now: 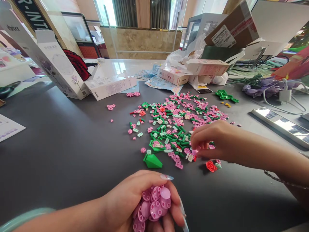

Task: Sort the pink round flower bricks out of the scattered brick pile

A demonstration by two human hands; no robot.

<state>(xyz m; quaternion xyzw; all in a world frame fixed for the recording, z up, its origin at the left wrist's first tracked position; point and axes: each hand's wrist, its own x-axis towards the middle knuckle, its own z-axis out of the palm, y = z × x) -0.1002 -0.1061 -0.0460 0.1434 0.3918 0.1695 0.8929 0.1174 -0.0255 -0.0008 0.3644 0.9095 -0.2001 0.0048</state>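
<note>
My left hand (125, 193) is cupped palm up near the front edge of the view, its fingers curled round a heap of round pink toy brick pieces (155, 204). Over the right side of a spread of small bricks (178, 129), in pink, green, white and red, my right hand (212, 140) reaches down. Its thumb and fingers pinch a round pink piece (195, 152), partly hidden by the fingers. A red rose piece (211, 166) lies just in front of that hand. The green angular piece (152, 160) sits between the spread and my left hand.
Opened white boxes (109, 87) stand at the back left. More boxes (173, 75), blue paper leaflets (163, 83) and plastic wrap lie at the back. A tilted brown carton (231, 29) tops the pile. At right are purple flowers (256, 88), a white charger (285, 95) and a keyboard-like bar (282, 125).
</note>
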